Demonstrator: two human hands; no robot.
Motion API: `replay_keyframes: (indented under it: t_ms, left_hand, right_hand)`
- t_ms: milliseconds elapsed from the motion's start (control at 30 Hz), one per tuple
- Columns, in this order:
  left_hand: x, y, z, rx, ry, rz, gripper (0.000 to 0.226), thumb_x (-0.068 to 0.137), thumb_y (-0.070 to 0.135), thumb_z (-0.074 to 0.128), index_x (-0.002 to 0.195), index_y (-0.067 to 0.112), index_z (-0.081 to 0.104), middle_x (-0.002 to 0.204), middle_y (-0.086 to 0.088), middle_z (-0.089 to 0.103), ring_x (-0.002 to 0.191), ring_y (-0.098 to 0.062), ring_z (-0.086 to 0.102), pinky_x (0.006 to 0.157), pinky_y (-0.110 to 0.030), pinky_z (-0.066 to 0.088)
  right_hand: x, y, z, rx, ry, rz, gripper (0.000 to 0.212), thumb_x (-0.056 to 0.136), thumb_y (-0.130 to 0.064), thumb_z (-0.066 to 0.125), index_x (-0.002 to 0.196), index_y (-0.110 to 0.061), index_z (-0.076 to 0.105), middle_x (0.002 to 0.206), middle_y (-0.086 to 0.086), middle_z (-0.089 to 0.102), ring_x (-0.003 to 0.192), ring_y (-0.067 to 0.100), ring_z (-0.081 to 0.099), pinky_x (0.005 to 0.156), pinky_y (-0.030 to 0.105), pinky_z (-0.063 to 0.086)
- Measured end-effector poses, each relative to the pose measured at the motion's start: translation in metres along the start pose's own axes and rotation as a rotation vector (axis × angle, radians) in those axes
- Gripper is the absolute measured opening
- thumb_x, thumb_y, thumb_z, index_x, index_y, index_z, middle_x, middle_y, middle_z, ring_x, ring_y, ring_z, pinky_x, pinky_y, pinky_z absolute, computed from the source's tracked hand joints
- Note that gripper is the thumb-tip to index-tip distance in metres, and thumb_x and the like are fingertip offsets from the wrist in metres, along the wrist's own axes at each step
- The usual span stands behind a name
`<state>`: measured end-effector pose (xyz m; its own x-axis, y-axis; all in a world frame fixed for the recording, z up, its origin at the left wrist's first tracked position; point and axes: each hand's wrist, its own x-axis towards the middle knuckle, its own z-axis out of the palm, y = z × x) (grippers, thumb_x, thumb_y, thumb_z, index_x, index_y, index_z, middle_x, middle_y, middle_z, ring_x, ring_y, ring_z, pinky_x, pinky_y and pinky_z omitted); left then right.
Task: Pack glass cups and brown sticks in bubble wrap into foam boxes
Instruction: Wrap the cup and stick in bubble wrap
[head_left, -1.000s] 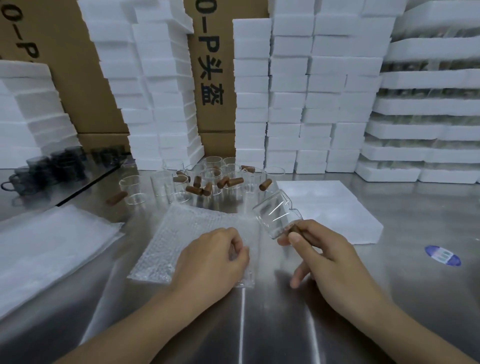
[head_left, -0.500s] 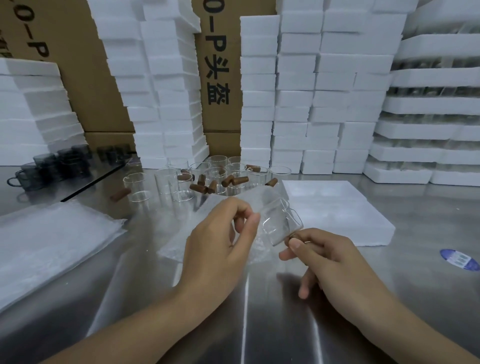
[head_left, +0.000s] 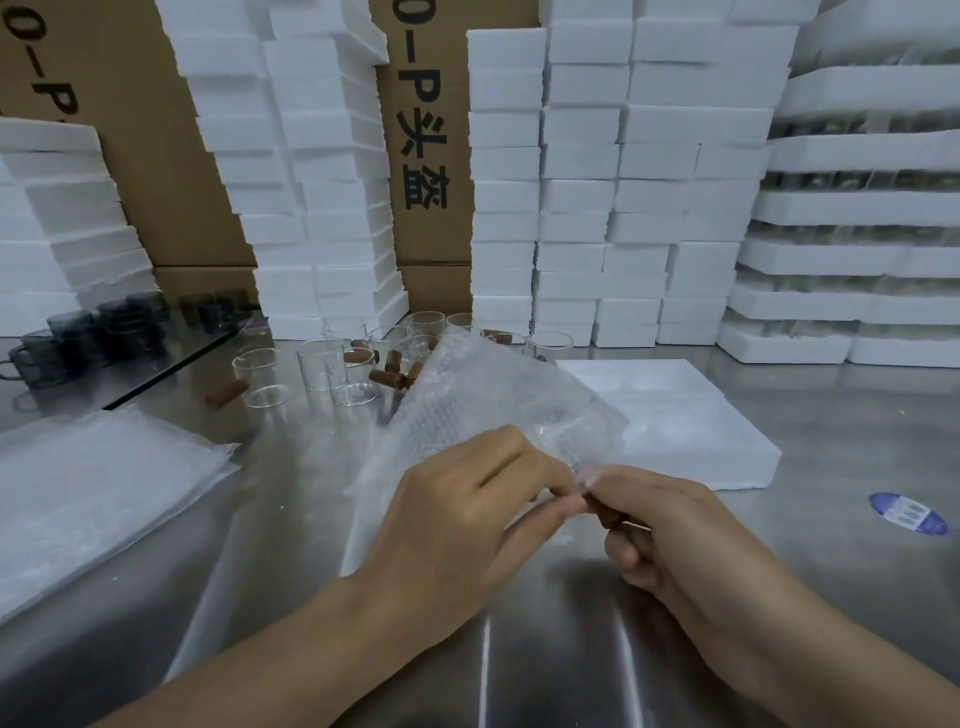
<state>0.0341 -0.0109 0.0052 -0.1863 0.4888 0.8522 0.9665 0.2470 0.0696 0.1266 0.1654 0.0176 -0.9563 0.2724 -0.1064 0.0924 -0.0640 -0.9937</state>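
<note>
Both grips work bubble wrap (head_left: 483, 395) round a glass cup (head_left: 569, 436) above the worktop (head_left: 519, 654)

Left grip (head_left: 467, 519) pinches the wrap's near edge, fingers curled; right grip (head_left: 685, 535) clenched on a brown stick (head_left: 609, 515) w/ the wrap's corner, fingertips of both touching; cup shows only faintly thru the wrap, raised off the steel; spare cups (head_left: 311, 366) & loose sticks (head_left: 387, 375) stand behind the wrap; flat foam slab (head_left: 675, 415) just right of it; pile of wrap sheets (head_left: 93, 478) at left; foam boxes (head_left: 587, 208) stacked along the back.
</note>
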Motion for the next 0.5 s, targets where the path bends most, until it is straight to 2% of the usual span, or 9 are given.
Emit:
replay_keyframes:
  t_ms: [67, 133, 200, 267, 300, 367, 400, 467, 500]
  left_hand:
    - [0.000, 0.006, 0.004, -0.031, -0.009, 0.076, 0.019, 0.106, 0.025, 0.072, 0.093, 0.012, 0.078, 0.089, 0.001, 0.068, 0.075, -0.017, 0.064, 0.065, -0.033, 0.053]
    - [0.000, 0.014, 0.007, -0.027, -0.011, 0.151, 0.023, 0.107, 0.026, 0.071, 0.090, 0.011, 0.080, 0.088, -0.002, 0.071, 0.075, -0.021, 0.066, 0.064, -0.038, 0.053]
    - [0.001, 0.019, 0.008, -0.013, -0.008, 0.211, 0.027, 0.108, 0.027, 0.069, 0.090, 0.011, 0.081, 0.088, -0.002, 0.072, 0.077, -0.022, 0.067, 0.063, -0.040, 0.052]
    - [0.002, 0.022, 0.008, -0.012, 0.003, 0.244, 0.029, 0.109, 0.030, 0.066, 0.091, 0.013, 0.082, 0.091, -0.001, 0.073, 0.079, -0.020, 0.066, 0.065, -0.040, 0.051]
    - [0.001, 0.022, 0.006, -0.019, 0.023, 0.244, 0.029, 0.109, 0.031, 0.065, 0.093, 0.015, 0.083, 0.094, -0.001, 0.074, 0.081, -0.020, 0.066, 0.067, -0.041, 0.051]
    - [0.002, 0.022, 0.003, -0.042, 0.119, 0.155, 0.023, 0.109, 0.033, 0.059, 0.105, 0.021, 0.078, 0.109, 0.000, 0.072, 0.097, -0.018, 0.065, 0.081, -0.044, 0.050]
    - [0.002, 0.021, 0.000, -0.045, 0.193, 0.061, 0.017, 0.108, 0.033, 0.058, 0.114, 0.026, 0.072, 0.119, 0.002, 0.067, 0.111, -0.017, 0.062, 0.092, -0.048, 0.048]
    - [0.004, 0.014, -0.005, -0.075, 0.340, -0.179, 0.025, 0.103, 0.034, 0.058, 0.128, 0.038, 0.056, 0.138, 0.008, 0.053, 0.136, -0.016, 0.050, 0.111, -0.052, 0.038]
    - [0.005, 0.008, -0.008, -0.125, 0.375, -0.308, 0.035, 0.101, 0.036, 0.058, 0.133, 0.047, 0.049, 0.145, 0.012, 0.048, 0.143, -0.016, 0.045, 0.118, -0.053, 0.034]
  right_hand:
    - [0.000, 0.000, -0.002, 0.030, -0.029, -0.008, 0.018, 0.088, -0.020, 0.070, 0.071, -0.021, 0.073, 0.072, -0.003, 0.049, 0.063, 0.013, 0.025, 0.059, 0.032, 0.017]
    - [0.000, 0.001, -0.004, 0.051, -0.069, -0.012, 0.027, 0.086, -0.009, 0.062, 0.064, -0.023, 0.065, 0.069, 0.000, 0.041, 0.064, 0.013, 0.023, 0.059, 0.032, 0.017]
    - [0.000, 0.001, -0.006, 0.050, -0.144, -0.010, 0.013, 0.084, -0.007, 0.060, 0.073, -0.006, 0.065, 0.074, 0.009, 0.040, 0.070, 0.021, 0.021, 0.065, 0.037, 0.015]
    - [0.000, 0.001, -0.007, 0.004, -0.176, -0.012, 0.025, 0.076, -0.015, 0.069, 0.090, 0.006, 0.067, 0.080, 0.013, 0.044, 0.076, 0.028, 0.021, 0.068, 0.040, 0.014]
    - [-0.001, 0.000, -0.008, -0.024, -0.166, -0.024, 0.029, 0.072, -0.021, 0.073, 0.090, 0.002, 0.072, 0.078, 0.014, 0.043, 0.073, 0.027, 0.021, 0.065, 0.039, 0.014]
    - [-0.001, -0.003, -0.006, -0.047, -0.125, -0.073, 0.017, 0.070, -0.029, 0.085, 0.080, -0.017, 0.079, 0.069, 0.011, 0.036, 0.063, 0.018, 0.021, 0.058, 0.032, 0.014]
    - [-0.001, -0.004, -0.006, -0.055, -0.093, -0.090, 0.015, 0.072, -0.032, 0.088, 0.080, -0.023, 0.081, 0.065, 0.011, 0.039, 0.059, 0.015, 0.025, 0.056, 0.030, 0.019]
    - [0.003, -0.003, -0.009, -0.045, -0.027, -0.124, 0.020, 0.078, -0.037, 0.086, 0.095, -0.027, 0.085, 0.078, 0.021, 0.067, 0.066, 0.019, 0.041, 0.066, 0.031, 0.036]
    - [0.005, -0.002, -0.012, -0.037, -0.003, -0.144, 0.026, 0.077, -0.039, 0.085, 0.101, -0.030, 0.084, 0.087, 0.017, 0.075, 0.066, 0.018, 0.043, 0.067, 0.028, 0.039]
